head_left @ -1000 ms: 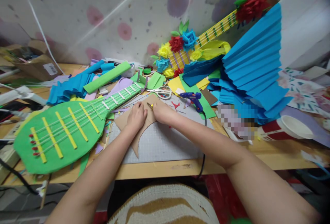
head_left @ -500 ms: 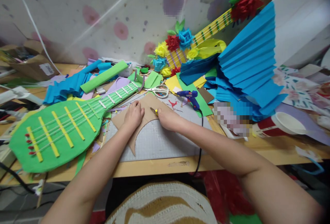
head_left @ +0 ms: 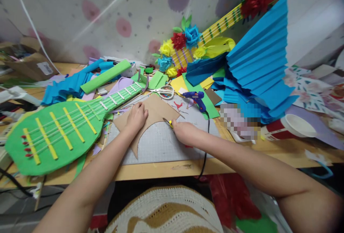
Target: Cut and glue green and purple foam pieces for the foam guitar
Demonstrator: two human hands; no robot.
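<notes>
A piece of brown cardboard (head_left: 154, 106) with a curved cut-out along its near side lies on the grey cutting mat (head_left: 158, 147). My left hand (head_left: 137, 116) presses on its left part, fingers bent and close together. My right hand (head_left: 184, 131) is closed around a yellow utility knife (head_left: 170, 122), mostly hidden by the fingers. The knife's dark blade points up and left, at the cardboard's curved edge; whether it touches the board I cannot tell.
A green paper guitar (head_left: 57, 132) lies at left. Behind the cardboard are white-handled scissors (head_left: 165, 92) and a blue glue gun (head_left: 195, 97), its cord running past my right forearm. Pleated blue paper (head_left: 258, 64) and a paper cup (head_left: 285, 129) stand at right.
My right hand has drawn the knife down and to the right, from over the cardboard to its curved edge. My left hand stays on the board. The whole view has shifted slightly.
</notes>
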